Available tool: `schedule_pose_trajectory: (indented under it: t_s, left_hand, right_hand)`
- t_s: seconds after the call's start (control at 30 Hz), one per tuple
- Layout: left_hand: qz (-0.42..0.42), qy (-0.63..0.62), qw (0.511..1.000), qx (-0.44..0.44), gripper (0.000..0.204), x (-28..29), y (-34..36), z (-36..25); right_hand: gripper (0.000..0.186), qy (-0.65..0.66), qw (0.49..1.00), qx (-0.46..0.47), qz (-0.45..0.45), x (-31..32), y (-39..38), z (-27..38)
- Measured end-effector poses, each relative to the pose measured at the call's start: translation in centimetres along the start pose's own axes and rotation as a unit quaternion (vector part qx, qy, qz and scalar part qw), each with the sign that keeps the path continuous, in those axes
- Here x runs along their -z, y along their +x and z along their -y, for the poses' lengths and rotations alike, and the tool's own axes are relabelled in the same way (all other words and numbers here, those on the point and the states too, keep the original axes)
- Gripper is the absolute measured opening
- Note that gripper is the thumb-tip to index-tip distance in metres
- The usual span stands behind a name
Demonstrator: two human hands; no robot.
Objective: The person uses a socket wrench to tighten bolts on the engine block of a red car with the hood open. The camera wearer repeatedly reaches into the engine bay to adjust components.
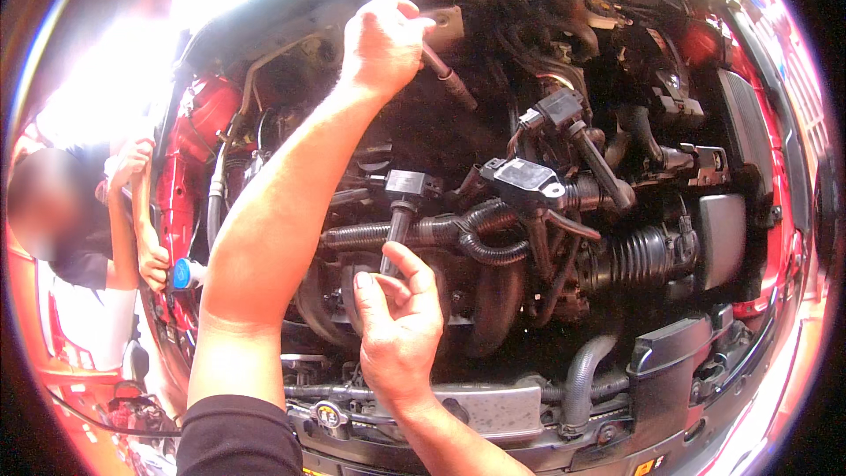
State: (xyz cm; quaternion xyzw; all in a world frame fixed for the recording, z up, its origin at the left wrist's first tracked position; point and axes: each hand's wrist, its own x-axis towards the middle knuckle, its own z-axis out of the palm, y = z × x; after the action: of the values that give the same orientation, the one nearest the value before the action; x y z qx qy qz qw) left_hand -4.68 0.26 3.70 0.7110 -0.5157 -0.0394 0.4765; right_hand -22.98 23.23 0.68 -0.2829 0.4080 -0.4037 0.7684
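My left hand (383,44) is closed in a fist high over the far part of the engine bay. It grips a slim metal socket extension (448,76), whose thicker end points down and to the right. Lower down, my right hand (401,326) is palm up with its thumb and forefinger apart and the other fingers curled. Its fingertips are by the lower stem of a black ignition coil (410,183), and I cannot tell if they touch it. Two more pulled-out coils, one upright (527,178) and one tilted (557,108), rest to the right.
A ribbed black conduit (432,231) crosses the engine. At right are a ribbed intake hose (626,257) and a black box (723,242). The radiator cap (328,418) and a grey hose (586,379) lie along the front. At left, another person's hands (152,264) are near a blue cap (182,273).
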Motion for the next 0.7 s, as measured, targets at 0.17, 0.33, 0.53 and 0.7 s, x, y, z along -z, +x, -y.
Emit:
schedule_pose_trajectory:
  t_s: [0.17,0.33,0.53,0.7]
  left_hand:
    - [-0.016,0.069,0.996,-0.053,0.025,-2.9,-0.1,1.8]
    - [0.017,0.08,0.995,-0.061,0.028,-4.0,-0.2,0.4]
    - [0.059,0.126,0.987,-0.084,0.032,-6.0,-1.6,0.0]
    - [0.145,0.182,0.971,-0.055,0.031,-8.6,-3.2,1.7]
  right_hand:
    - [0.037,-0.063,0.997,0.048,0.006,0.1,0.1,-0.3]
    - [0.032,-0.067,0.995,0.073,0.009,0.2,0.3,-0.1]
    - [0.03,-0.04,0.998,0.036,0.025,0.0,0.1,0.2]
    - [0.031,-0.036,0.998,0.035,0.027,0.0,0.2,0.1]
